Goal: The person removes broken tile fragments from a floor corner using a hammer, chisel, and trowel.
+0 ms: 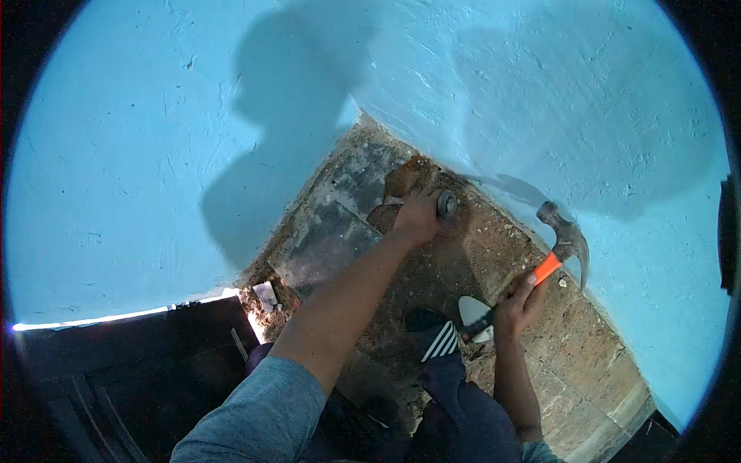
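My left hand (pixel 419 216) is closed around what looks like a chisel (pixel 447 204), whose round grey end shows beside the fist. Most of that tool is hidden by the hand. It is held low over the broken, brown patch of floor (pixel 401 179) near the corner. My right hand (pixel 519 310) grips a claw hammer (pixel 570 241) by its orange handle, with the dark metal head raised towards the right wall. Just left of that hand a trowel (pixel 474 310) with a pale blade lies on the floor, partly covered.
Two light blue walls (pixel 147 162) meet at a corner ahead. Grey floor tiles (pixel 328 243) border bare, crumbly ground (pixel 494 239). A dark door (pixel 147 378) stands at lower left, near a small pale fragment (pixel 265 295). My striped shoe (pixel 440 339) is beside the trowel.
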`<action>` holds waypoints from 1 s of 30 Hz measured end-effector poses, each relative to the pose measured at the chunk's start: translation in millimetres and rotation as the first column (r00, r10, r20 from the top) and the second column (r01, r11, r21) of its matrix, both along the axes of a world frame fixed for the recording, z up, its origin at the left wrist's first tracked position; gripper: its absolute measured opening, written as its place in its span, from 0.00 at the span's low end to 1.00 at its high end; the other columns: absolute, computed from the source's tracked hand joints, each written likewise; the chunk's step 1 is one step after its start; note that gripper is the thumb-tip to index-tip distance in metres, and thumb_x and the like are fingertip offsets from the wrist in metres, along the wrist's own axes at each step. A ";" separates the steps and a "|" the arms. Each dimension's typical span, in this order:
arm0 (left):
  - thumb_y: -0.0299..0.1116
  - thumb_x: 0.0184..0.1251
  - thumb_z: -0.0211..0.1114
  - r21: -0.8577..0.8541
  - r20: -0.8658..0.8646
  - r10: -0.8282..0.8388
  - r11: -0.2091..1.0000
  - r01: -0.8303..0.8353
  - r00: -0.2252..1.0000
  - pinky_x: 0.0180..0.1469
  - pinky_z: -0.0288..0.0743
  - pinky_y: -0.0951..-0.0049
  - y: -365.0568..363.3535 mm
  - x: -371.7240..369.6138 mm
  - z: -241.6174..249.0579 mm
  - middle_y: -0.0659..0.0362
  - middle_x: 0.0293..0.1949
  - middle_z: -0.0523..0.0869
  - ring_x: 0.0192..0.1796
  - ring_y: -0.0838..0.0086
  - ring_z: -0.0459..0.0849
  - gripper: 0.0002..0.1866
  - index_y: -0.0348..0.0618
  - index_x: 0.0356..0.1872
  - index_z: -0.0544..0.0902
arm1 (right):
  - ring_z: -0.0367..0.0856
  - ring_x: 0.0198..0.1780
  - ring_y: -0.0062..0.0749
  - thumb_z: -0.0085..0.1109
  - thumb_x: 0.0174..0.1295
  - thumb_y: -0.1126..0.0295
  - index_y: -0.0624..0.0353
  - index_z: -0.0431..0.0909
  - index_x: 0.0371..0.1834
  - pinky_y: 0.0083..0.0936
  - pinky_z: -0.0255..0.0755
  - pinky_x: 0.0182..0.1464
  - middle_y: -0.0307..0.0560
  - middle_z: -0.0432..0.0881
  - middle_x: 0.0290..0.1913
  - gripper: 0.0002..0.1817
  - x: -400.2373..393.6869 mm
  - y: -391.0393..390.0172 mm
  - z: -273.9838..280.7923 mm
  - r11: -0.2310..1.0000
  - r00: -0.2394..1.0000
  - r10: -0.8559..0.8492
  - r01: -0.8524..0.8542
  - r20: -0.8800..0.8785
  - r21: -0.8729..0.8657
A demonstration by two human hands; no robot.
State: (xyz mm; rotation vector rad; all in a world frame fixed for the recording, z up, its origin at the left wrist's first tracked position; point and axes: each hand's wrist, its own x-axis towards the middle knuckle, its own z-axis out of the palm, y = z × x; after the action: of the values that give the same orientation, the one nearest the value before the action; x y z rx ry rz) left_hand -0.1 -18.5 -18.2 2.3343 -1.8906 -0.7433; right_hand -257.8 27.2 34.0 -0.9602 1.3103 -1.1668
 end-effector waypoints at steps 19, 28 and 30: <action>0.35 0.60 0.68 -0.051 -0.055 0.038 0.998 -0.041 0.998 0.77 0.58 0.59 3.7 6.3 5.5 0.44 0.67 0.72 0.71 0.53 0.68 0.34 0.37 0.67 0.69 | 0.67 0.21 0.20 0.45 0.76 0.59 0.60 0.69 0.48 0.19 0.66 0.22 0.40 0.71 0.28 0.14 -9.0 -35.1 81.3 0.807 0.913 -0.124 0.320 0.388 -0.496; 0.38 0.60 0.69 0.066 -0.051 -0.044 0.997 0.047 0.998 0.70 0.66 0.53 -8.0 0.7 -18.7 0.45 0.62 0.75 0.65 0.47 0.73 0.30 0.38 0.63 0.72 | 0.75 0.27 0.37 0.46 0.76 0.49 0.66 0.71 0.51 0.37 0.69 0.33 0.47 0.74 0.24 0.25 30.2 -3.3 -46.5 0.858 0.812 0.477 -0.347 -0.337 0.379; 0.40 0.61 0.69 0.062 0.027 -0.103 0.993 0.101 0.994 0.71 0.64 0.54 -14.2 -2.0 -23.3 0.44 0.63 0.74 0.66 0.48 0.72 0.31 0.39 0.64 0.71 | 0.71 0.21 0.26 0.46 0.76 0.50 0.61 0.71 0.48 0.29 0.65 0.23 0.40 0.71 0.22 0.21 16.5 -0.4 -37.2 0.860 0.875 0.404 -0.265 -0.266 0.437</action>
State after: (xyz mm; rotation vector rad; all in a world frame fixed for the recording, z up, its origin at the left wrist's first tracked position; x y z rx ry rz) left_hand -2.1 -32.8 -41.5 2.3104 -2.0419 -0.7898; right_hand -241.3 26.7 -3.2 -1.0754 1.5045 -0.4429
